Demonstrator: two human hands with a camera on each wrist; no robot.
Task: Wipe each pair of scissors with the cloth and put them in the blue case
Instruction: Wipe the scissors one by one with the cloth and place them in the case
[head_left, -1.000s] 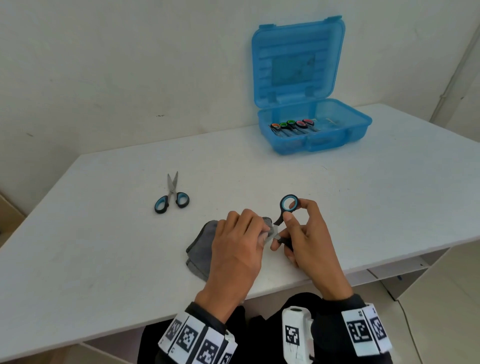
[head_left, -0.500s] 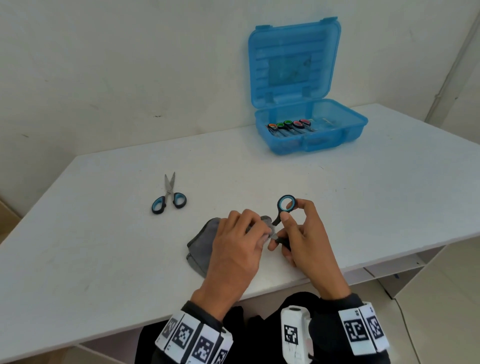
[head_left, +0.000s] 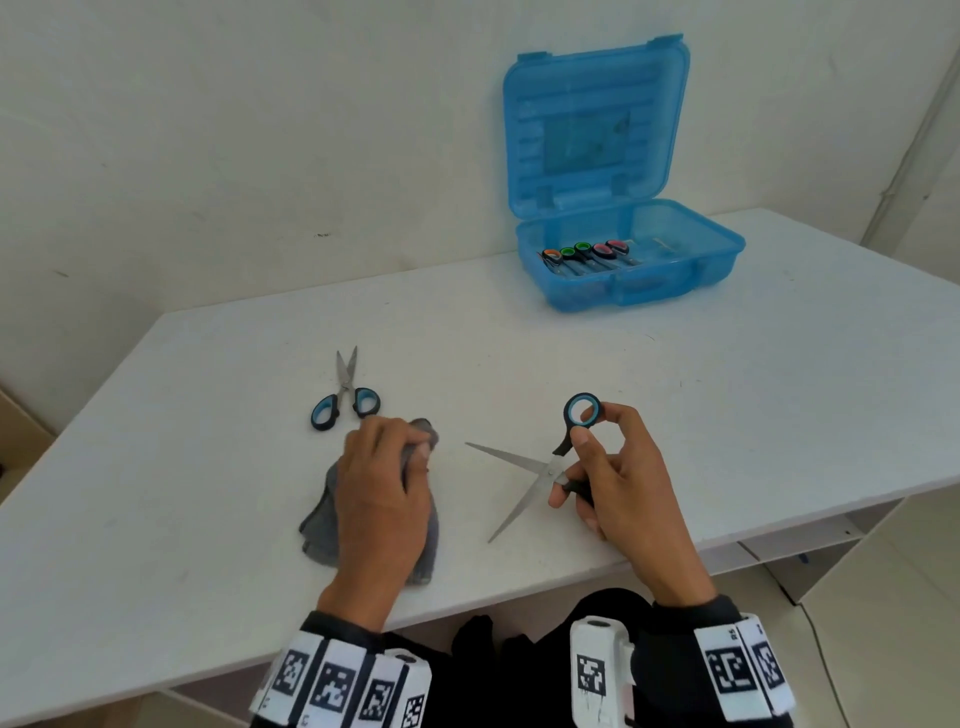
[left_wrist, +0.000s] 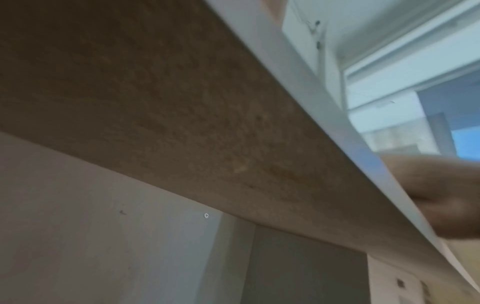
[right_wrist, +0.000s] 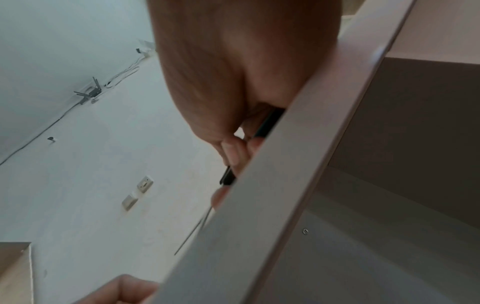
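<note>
The wiping of one pair looks done or paused: the right hand (head_left: 618, 467) holds the open scissors (head_left: 540, 470) by the handles at lower centre of the head view, one black-and-blue loop pinched between fingertips and raised, the other handle curled into the palm, both thin steel blades splayed wide and pointing left, clear of the cloth (head_left: 332, 514). The left hand (head_left: 387, 483) lies on that cloth left of centre, fingers curled into its top edge and gripping a fold. The cloth is soft, grey and rumpled, lying on the matt white table (head_left: 675, 389).

Next, I judge, either the blades go back into the cloth or they are closed and carried to the case (head_left: 631, 260) at upper right (translucent blue plastic, lid upright, several pairs with coloured handles already lined inside). Closing first would be safer. A second pair (head_left: 344, 397), blades nearly together, waits just above the left hand, still unwiped by the look of it
</note>
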